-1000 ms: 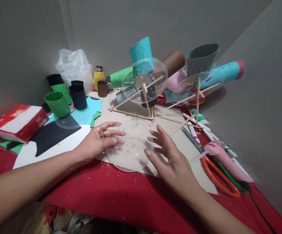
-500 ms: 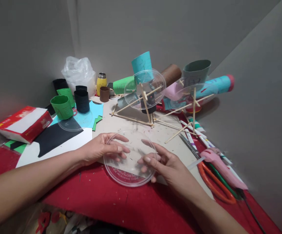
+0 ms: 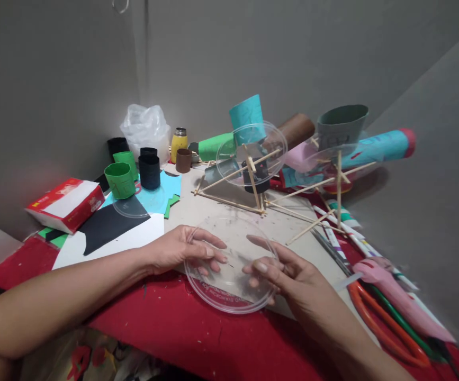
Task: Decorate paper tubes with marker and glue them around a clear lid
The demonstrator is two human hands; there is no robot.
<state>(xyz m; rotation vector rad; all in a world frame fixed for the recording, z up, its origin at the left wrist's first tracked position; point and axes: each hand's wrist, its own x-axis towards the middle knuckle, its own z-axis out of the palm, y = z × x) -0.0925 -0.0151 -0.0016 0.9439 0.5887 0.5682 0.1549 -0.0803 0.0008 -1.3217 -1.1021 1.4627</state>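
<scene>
The round, shallow plastic lid [image 3: 231, 276] is colourless and see-through, with lettering near its edge. The flat red table covering [image 3: 161, 330] shows pale flecks. The boxy red carton [image 3: 68, 205] bears a white panel and a yellow mark. The nearer green paper cylinder [image 3: 120, 182] carries dark pen lines. The small yellow bottle [image 3: 179, 146] has a silvery neck. The long sky-blue paper tube [image 3: 380, 148] ends in pinkish red.

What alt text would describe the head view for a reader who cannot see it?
A person's left hand and right hand hold a clear round plastic lid at opposite sides, over a red-covered table. Beyond it are a wooden-stick frame and a turquoise cylinder; to the left, a green cylinder and a red box; to the right, a pink glue gun.
</scene>
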